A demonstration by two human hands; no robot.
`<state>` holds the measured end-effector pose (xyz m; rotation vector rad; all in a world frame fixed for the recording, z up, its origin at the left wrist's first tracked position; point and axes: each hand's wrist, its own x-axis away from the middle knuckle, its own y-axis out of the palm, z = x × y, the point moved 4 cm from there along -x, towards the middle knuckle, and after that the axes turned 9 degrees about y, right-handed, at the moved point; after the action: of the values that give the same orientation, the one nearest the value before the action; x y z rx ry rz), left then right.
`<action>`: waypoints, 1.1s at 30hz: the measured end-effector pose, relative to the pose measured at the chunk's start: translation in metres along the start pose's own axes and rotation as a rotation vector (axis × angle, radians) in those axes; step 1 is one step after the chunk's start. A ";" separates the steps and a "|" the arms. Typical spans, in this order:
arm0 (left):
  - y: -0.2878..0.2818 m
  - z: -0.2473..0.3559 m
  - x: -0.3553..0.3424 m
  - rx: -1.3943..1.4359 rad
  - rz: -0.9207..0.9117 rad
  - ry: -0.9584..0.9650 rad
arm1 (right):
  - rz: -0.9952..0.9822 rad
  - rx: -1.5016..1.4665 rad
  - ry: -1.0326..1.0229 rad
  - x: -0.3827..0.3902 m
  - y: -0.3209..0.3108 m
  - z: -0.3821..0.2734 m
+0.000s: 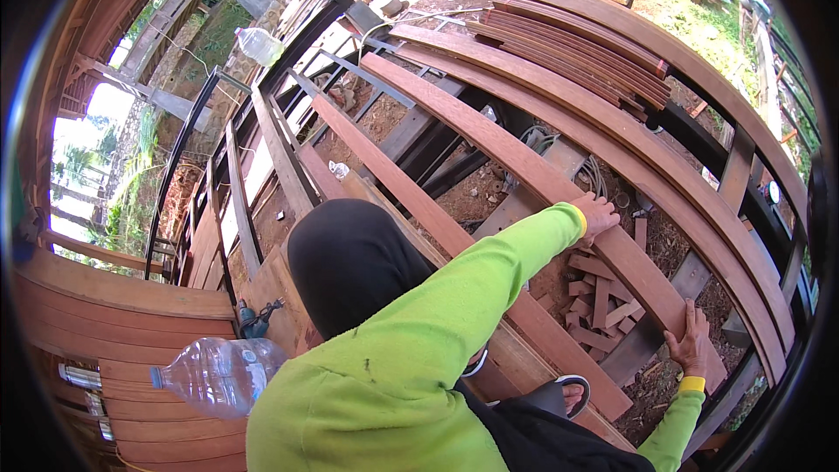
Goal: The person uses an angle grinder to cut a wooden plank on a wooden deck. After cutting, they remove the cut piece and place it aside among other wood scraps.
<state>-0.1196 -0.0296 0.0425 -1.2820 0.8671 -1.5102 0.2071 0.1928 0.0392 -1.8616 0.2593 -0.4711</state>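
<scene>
Picture the scene as a dial: the long, flat, reddish-brown wooden plank (641, 274) runs from near 12 down to 4 o'clock, over an open framework of dark metal beams and bare soil. At 3 o'clock the bare left hand (596, 217) is closed over the plank, fingers curled across its far edge. At 4, near the plank's lower end, the right hand (690, 341) rests with the thumb on the upper face and the fingers along the outer edge; how firmly it grips, I cannot tell.

A second reddish-brown plank (393, 164) slants from 11 toward 5, its middle hidden under the lime-green left sleeve (454, 288). Beyond the held plank, curved by the lens, long brown boards (559, 107) sweep from 12 to 4, with a stack of thin dark-red slats (568, 57) between 1 and 2. Loops of grey cable (594, 177) hang just above the left hand, and short brown wood offcuts (603, 301) lie heaped below, between the two planks.

A sandalled foot (572, 394) sits at 5, close to the second plank. Toward 8 are a large clear plastic bottle with a blue cap (218, 376) and a teal power tool (252, 323).
</scene>
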 end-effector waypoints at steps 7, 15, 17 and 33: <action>0.007 0.010 0.005 0.001 0.013 0.006 | 0.059 0.034 -0.040 0.010 0.010 0.003; -0.003 0.003 0.003 -0.054 0.047 0.021 | 0.061 0.007 -0.005 0.006 0.007 -0.011; -0.010 0.000 -0.014 -0.087 0.082 0.083 | 0.097 -0.026 0.003 -0.002 -0.005 -0.007; 0.013 -0.007 -0.003 -0.001 0.110 0.103 | 0.251 0.070 0.061 0.016 0.010 -0.025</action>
<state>-0.1237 -0.0317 0.0279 -1.1460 0.9890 -1.4991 0.2108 0.1621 0.0393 -1.7199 0.5051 -0.3592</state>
